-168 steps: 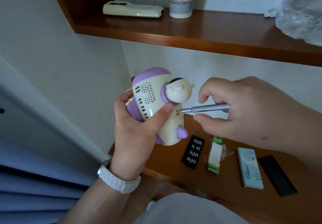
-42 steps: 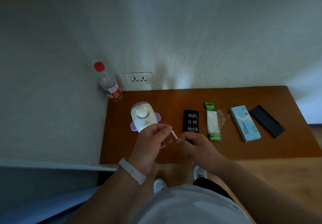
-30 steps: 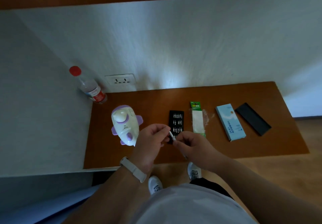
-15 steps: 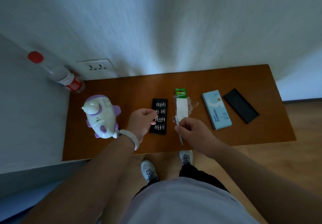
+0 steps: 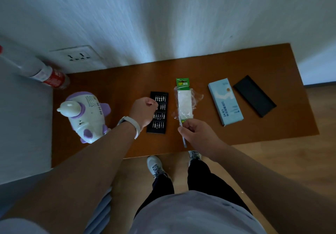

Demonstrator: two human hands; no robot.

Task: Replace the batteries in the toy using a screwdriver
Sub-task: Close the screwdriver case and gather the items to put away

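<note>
Bottle (image 5: pixel 45 75) at far left ran off the edge, its cap end cut away and its label a blur. The left hand (image 5: pixel 143 111) curled over the bit tray (image 5: pixel 160 113), covering its left rim; whether it pinched anything, impossible to tell. The screwdriver (image 5: pixel 184 141) vanished mid-shaft inside the right hand (image 5: pixel 198 133). The small print on the blue box (image 5: pixel 225 101) was too fine to read.

Location type: a room in a home or similar lodging; which of the two cannot be determined. Indicators: white textured wallpapered wall (image 5: pixel 163 15) with a white flush-mounted power socket (image 5: pixel 77 56); low brown wooden ledge (image 5: pixel 118 81) set against it; wood-pattern plank floor (image 5: pixel 272 161); clear plastic drink bottle with red label (image 5: pixel 45 73); purple-and-white plastic toy (image 5: pixel 87 117) on the ledge.
</note>
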